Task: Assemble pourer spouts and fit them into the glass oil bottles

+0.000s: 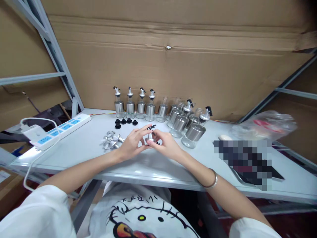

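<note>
My left hand (135, 141) and my right hand (166, 142) meet over the front middle of the table, both closed around a silver pourer spout (150, 136) with a black flip lever (152, 127) on top. My fingers hide part of it. Left of my left hand lies a small pile of silver spout pieces (113, 140). Behind it sit several black stoppers (123, 121). Beyond my right hand stand glass bottles with steel sleeves, some carrying pourers, such as the nearest capped bottle (194, 133).
Capped bottles (141, 107) line the back by a cardboard wall (158, 66). A white power strip (64, 129) with a cable lies at the left. On the right are a plastic bag (264, 125), a white mouse-like object (225, 137) and a blurred dark item (245, 163).
</note>
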Demonstrator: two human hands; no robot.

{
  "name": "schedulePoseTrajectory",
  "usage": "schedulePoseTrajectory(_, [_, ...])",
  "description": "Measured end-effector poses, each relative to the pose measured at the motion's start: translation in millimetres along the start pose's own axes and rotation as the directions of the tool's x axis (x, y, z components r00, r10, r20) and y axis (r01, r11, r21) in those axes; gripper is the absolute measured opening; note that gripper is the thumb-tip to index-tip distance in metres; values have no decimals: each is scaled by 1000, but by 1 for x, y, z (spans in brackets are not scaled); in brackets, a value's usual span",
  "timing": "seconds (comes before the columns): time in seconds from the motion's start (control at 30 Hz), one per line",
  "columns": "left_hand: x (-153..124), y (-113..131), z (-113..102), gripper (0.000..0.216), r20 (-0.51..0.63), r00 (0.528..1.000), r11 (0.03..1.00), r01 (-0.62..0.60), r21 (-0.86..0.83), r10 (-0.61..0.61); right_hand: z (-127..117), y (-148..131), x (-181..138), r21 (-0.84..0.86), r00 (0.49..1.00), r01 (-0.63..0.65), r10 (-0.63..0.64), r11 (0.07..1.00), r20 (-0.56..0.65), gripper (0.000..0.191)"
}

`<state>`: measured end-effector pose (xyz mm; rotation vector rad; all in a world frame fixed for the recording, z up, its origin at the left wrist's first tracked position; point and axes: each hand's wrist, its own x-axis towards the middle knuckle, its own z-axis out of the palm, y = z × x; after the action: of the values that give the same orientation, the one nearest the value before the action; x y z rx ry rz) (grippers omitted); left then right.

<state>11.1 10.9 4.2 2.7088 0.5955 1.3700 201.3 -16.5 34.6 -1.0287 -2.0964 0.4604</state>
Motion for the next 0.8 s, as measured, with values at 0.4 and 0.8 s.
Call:
schedulePoseTrajectory(0.4, [41,-10,-3,68,169,985,911,92,-402,-25,2,11,5,327,934,33,88,944,-347,23])
schedulePoseTrajectory(0.8, [182,-53,101,58,257,812,720,584,-375,-524,1,17,6,254,808,238,-46,938,-587,26])
